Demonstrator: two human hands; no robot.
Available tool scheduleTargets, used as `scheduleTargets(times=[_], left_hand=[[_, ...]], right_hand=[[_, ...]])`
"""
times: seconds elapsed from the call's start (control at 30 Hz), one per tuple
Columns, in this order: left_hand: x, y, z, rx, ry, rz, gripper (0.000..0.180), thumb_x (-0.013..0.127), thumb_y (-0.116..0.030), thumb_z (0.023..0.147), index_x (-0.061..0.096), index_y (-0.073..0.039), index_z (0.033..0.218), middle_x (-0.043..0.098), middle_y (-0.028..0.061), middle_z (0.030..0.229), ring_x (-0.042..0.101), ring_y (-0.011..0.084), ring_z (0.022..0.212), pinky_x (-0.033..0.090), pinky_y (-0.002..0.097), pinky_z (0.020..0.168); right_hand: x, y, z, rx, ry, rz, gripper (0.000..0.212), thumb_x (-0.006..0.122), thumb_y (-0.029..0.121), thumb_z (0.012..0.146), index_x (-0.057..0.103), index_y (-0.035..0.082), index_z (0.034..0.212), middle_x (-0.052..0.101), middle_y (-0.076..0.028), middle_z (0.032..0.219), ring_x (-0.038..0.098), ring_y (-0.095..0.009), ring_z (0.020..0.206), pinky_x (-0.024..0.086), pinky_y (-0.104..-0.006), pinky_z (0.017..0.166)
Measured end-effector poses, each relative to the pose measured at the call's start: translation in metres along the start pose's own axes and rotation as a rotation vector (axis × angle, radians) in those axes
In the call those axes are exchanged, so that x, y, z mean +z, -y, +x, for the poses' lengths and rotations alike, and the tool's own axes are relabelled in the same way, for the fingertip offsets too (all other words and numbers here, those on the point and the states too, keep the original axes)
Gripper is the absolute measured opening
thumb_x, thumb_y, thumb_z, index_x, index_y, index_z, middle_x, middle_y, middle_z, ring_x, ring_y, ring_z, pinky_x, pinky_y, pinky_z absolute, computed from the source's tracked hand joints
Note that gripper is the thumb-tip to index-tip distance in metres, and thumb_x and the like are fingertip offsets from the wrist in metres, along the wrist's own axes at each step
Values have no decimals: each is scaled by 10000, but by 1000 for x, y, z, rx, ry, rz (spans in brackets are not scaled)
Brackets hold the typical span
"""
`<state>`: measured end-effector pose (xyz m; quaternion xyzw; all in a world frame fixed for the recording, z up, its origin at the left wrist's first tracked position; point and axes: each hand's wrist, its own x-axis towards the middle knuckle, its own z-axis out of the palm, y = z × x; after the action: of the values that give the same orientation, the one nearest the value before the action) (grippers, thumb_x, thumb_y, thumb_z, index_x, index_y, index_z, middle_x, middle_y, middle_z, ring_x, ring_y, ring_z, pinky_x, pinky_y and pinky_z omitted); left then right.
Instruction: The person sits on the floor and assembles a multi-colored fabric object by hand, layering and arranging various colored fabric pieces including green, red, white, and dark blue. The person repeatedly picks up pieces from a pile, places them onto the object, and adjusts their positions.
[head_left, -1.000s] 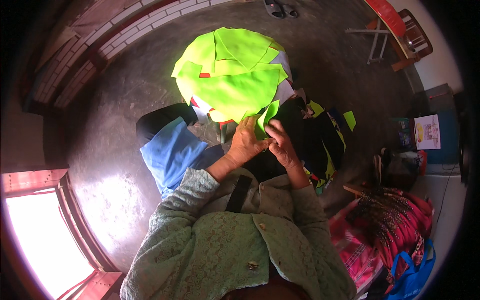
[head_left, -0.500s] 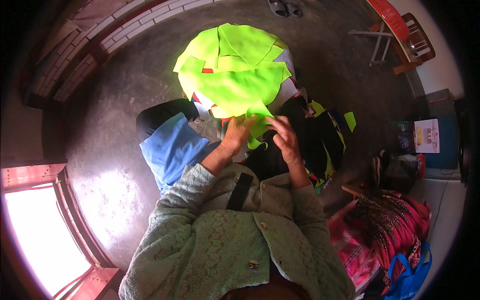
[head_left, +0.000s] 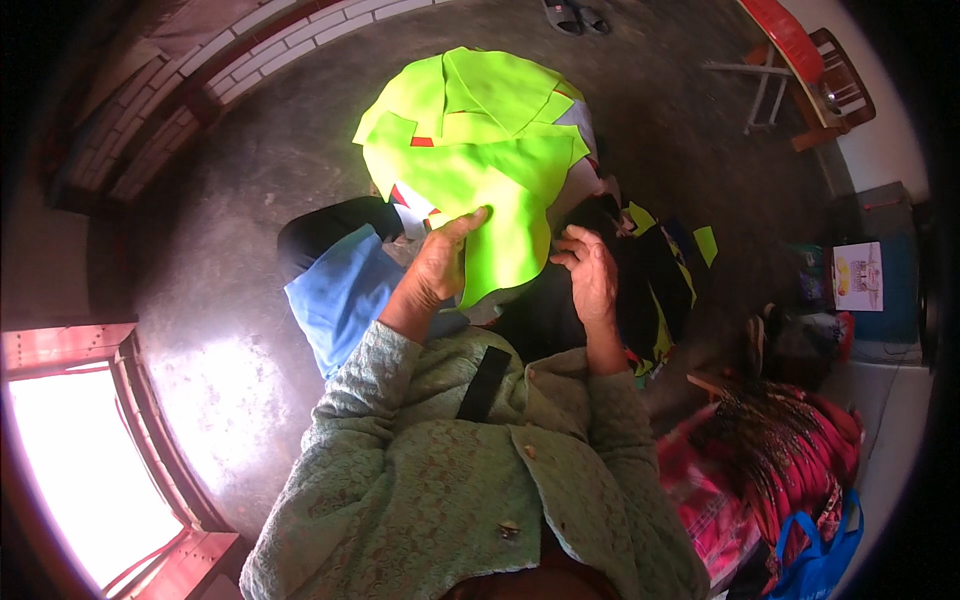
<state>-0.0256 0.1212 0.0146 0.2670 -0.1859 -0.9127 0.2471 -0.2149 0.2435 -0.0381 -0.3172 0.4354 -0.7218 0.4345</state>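
Observation:
A heap of neon yellow-green cloth pieces [head_left: 480, 170] lies in front of me, over white and red material. One piece hangs toward me as a smooth flap [head_left: 505, 255]. My left hand [head_left: 440, 258] grips this flap's left edge, thumb on top and fingers hidden beneath. Just off its right edge, my right hand [head_left: 592, 278] is raised with fingers bent and tips close together. Whether anything small sits in that pinch cannot be made out. Blue cloth [head_left: 345, 295] covers my left knee.
Dark cloth with yellow scraps [head_left: 655, 280] lies to my right. Farther right are a pink-red patterned cloth heap [head_left: 780, 450], a blue bag [head_left: 820, 550] and a boxy cabinet [head_left: 890, 300]. Slippers [head_left: 575, 17] rest on the far floor; a red-topped folding table [head_left: 785, 40] stands far right.
The bunched near end of the yellow-green cloth now hangs spread out toward me. My left hand has shifted left onto its edge, and my right hand has drawn away to the right.

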Motion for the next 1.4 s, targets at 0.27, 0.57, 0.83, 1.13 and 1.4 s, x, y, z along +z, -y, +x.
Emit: scheduleTargets(times=[0.27, 0.57, 0.83, 1.13, 1.4], left_hand=[[9, -16, -9, 12, 17, 40, 450, 497, -321, 932, 461, 5, 1240, 568, 155, 1147, 592, 315, 986, 524, 532, 775], [2, -52, -1, 373, -45, -63, 467, 405, -345, 960, 410, -10, 1285, 509, 159, 1238, 516, 324, 1102, 416, 525, 940], [20, -146, -20, 1020, -104, 239, 498, 420, -357, 967, 386, -16, 1328, 448, 144, 1340, 434, 286, 1230, 301, 405, 1058], [-6, -135, 48, 1307, -376, 1833, 402, 550, -240, 898, 507, -185, 1294, 480, 148, 1314, 394, 329, 1260, 285, 453, 1049], [-33, -76, 68, 982, -214, 2285, 470, 477, -470, 889, 456, -296, 1325, 311, 92, 1450, 266, 295, 1351, 188, 533, 1087]], right_hand=[[4, 5, 0, 55, -14, -122, 354, 482, 282, 946, 551, -23, 1111, 583, -102, 954, 580, -161, 819, 475, -304, 753], [3, 2, -1, 111, -14, -118, 250, 526, 177, 927, 569, -6, 1093, 615, -88, 925, 594, -139, 775, 484, -275, 712], [0, 2, -2, 126, 7, -121, 231, 526, 147, 927, 570, -5, 1094, 621, -80, 923, 592, -128, 771, 482, -266, 703], [8, 5, -1, 162, 58, -225, 239, 535, 128, 922, 559, -14, 1113, 620, -86, 934, 592, -125, 785, 487, -257, 717], [9, 4, -2, 221, 99, -269, 228, 529, 114, 922, 558, -10, 1111, 612, -83, 930, 589, -125, 784, 483, -252, 721]])
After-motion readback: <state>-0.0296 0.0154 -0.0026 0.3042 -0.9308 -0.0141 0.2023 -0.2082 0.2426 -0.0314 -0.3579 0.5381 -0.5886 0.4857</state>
